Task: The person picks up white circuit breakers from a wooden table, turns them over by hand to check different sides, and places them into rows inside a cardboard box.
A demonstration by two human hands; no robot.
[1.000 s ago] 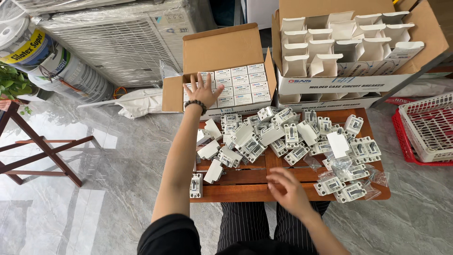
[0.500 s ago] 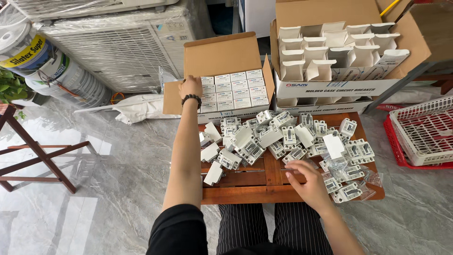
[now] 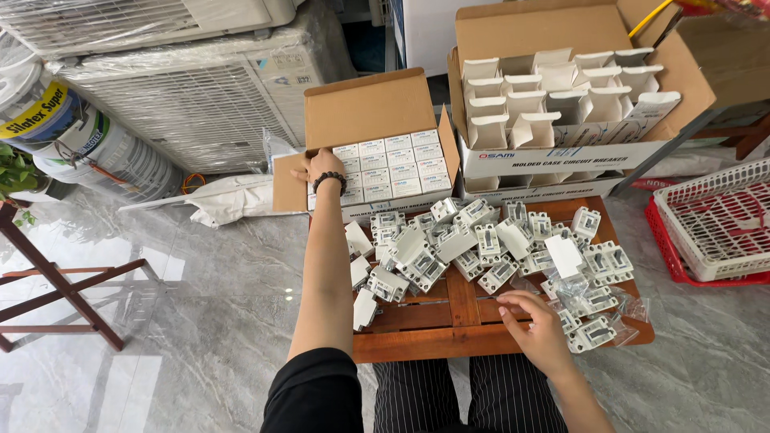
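Observation:
My left hand [image 3: 323, 168], with a dark bead bracelet at the wrist, reaches to the left end of an open brown cardboard box [image 3: 377, 108]. The box holds rows of small white boxes [image 3: 397, 164]. The hand's fingers curl down over the leftmost row and are hidden. My right hand [image 3: 536, 322] lies low on the small wooden table [image 3: 449, 321], fingers spread, holding nothing. It sits beside a heap of white circuit breakers [image 3: 481, 240] and some clear plastic bags [image 3: 630, 309].
Behind the table stands a large carton [image 3: 561, 156] full of open, empty white boxes [image 3: 553, 88]. A red and white plastic basket [image 3: 714, 224] sits at the right. At the left are a wrapped air-conditioner unit [image 3: 192, 104], paint buckets [image 3: 48, 120] and a wooden stand [image 3: 56, 297].
My left hand has dropped from above the small boxes to the box's left end. My right hand has slid right along the table's front edge.

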